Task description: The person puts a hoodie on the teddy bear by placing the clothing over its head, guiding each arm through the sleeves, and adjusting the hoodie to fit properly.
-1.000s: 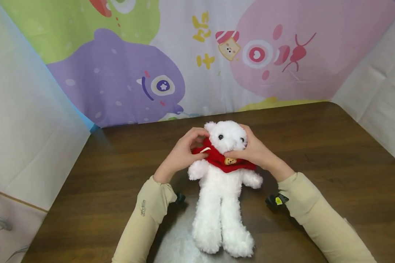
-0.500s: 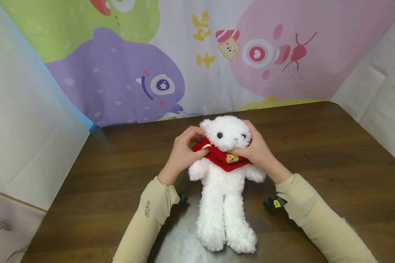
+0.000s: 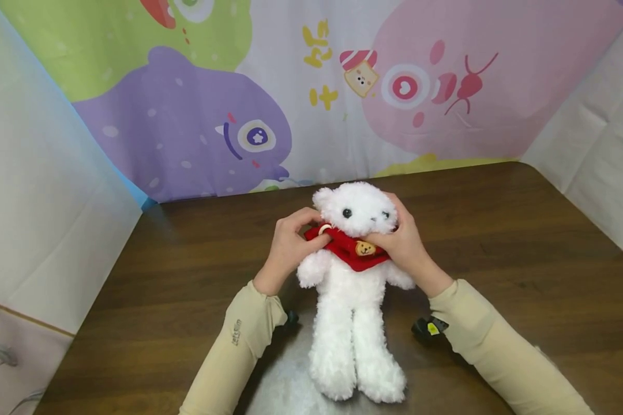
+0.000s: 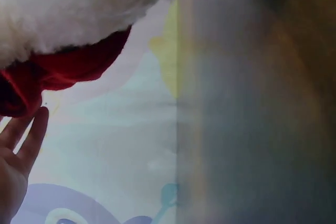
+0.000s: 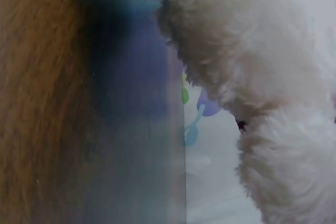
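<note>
A fluffy white teddy bear point(image 3: 350, 300) with black eyes faces me, its feet nearest to me. Round its neck is a red cape point(image 3: 360, 262) bearing a bear-face patch point(image 3: 365, 248) and a small white loop point(image 3: 324, 229). My left hand point(image 3: 293, 239) pinches the cape's side by the loop, thumb in front. In the left wrist view, fingers point(image 4: 35, 135) reach up to the red cloth. My right hand point(image 3: 407, 239) grips the bear at the neck, thumb under the chin and fingers behind the head. White fur point(image 5: 283, 161) fills much of the right wrist view; that hand is hidden there.
Everything is over a dark brown wooden table point(image 3: 187, 271) with a shiny patch near its front. Behind it hangs a cartoon-printed curtain point(image 3: 332, 138), with pale cloth walls at both sides. Black wrist straps point(image 3: 430, 328) show below the sleeves.
Over the second, the bear's head has risen and tilted back, showing more of its muzzle, and its body shifted slightly right. Both hands keep their hold, with little movement in the last half second.
</note>
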Demonstrator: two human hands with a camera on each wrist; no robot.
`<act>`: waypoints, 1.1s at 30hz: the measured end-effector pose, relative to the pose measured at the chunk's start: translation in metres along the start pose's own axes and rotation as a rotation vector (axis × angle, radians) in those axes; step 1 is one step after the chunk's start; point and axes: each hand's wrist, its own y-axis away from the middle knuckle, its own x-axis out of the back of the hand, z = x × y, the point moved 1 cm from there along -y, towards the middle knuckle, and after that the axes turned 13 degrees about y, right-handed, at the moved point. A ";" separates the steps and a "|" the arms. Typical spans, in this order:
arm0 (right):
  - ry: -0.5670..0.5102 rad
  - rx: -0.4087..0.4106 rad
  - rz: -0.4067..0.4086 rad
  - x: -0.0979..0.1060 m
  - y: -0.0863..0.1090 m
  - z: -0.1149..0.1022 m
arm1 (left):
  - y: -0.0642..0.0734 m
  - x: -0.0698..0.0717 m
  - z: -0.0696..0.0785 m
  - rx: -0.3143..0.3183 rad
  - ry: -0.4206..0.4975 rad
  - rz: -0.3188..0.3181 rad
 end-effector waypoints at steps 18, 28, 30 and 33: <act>0.120 -0.022 0.051 -0.001 0.003 -0.005 | 0.004 -0.005 -0.003 0.367 0.016 -0.210; 0.259 -0.153 -0.203 0.003 -0.002 -0.008 | -0.005 -0.006 0.016 0.549 0.023 -0.153; 0.227 -0.129 -0.278 0.004 -0.002 -0.005 | -0.007 -0.007 0.021 0.532 -0.072 -0.118; 0.128 -0.066 -0.373 0.008 -0.003 -0.003 | -0.008 -0.006 0.027 0.498 -0.181 -0.097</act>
